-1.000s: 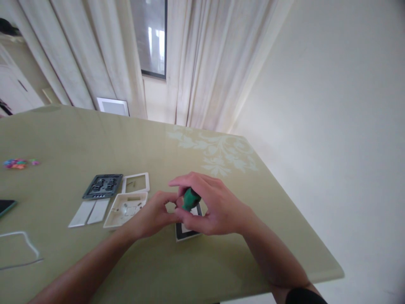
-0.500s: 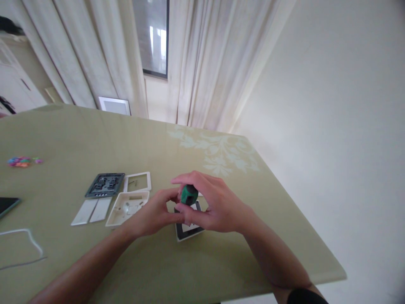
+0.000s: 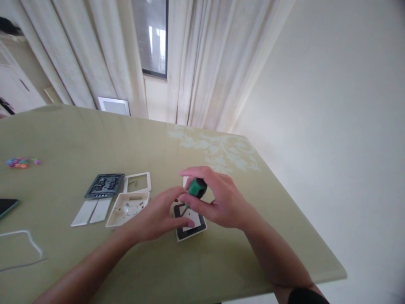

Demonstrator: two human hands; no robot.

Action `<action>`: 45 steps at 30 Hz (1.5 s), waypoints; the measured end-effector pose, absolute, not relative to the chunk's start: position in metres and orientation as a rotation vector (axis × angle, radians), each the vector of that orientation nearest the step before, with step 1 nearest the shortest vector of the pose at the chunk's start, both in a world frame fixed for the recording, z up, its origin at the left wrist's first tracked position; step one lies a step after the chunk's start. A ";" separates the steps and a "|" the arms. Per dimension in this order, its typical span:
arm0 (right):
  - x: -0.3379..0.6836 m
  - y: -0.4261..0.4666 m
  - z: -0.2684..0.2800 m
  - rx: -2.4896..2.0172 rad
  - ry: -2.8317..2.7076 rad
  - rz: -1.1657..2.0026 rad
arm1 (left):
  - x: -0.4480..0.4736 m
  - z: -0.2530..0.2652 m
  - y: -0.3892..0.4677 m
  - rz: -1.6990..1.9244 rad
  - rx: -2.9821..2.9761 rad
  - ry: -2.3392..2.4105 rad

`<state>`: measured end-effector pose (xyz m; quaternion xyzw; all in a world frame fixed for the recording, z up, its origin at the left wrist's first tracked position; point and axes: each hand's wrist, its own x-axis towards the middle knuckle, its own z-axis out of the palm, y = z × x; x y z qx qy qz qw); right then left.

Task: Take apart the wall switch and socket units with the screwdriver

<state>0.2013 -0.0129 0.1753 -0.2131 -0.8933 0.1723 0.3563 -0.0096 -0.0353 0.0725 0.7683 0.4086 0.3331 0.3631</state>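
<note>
A green and black screwdriver point(image 3: 196, 188) is gripped in my right hand point(image 3: 221, 196), its handle tilted up to the right and its shaft slanting down to the left. Beneath it lies a small square wall socket point(image 3: 190, 230) with a white centre, a dark frame and a pale base. My left hand point(image 3: 163, 215) closes around the socket's left side, the thumb across its face and the fingers near the far edge. The screwdriver's tip is close to the upper left of the face; whether it touches a screw I cannot tell.
Left of my hands lie a white mounting box point(image 3: 122, 213), a white frame point(image 3: 146, 181) with small screws inside its outline, a dark switch plate point(image 3: 105, 185) and two white panels point(image 3: 91, 211). Farther left are colourful bits point(image 3: 22, 163), a dark device point(image 3: 8, 207) and a white cable point(image 3: 31, 240).
The screwdriver's handle has tipped and shifted right, baring its shaft. My right hand has moved slightly right, and my left thumb now lies farther across the socket's face.
</note>
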 end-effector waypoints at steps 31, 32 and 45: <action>0.215 -0.001 0.186 -0.817 -2.419 0.480 | -0.011 0.060 -0.041 0.467 2.792 1.071; 0.215 -0.002 0.185 -0.809 -2.418 0.477 | -0.011 0.060 -0.040 0.465 2.804 1.061; 0.208 -0.010 0.181 -0.686 -2.438 0.429 | -0.011 0.053 -0.039 0.523 2.861 1.045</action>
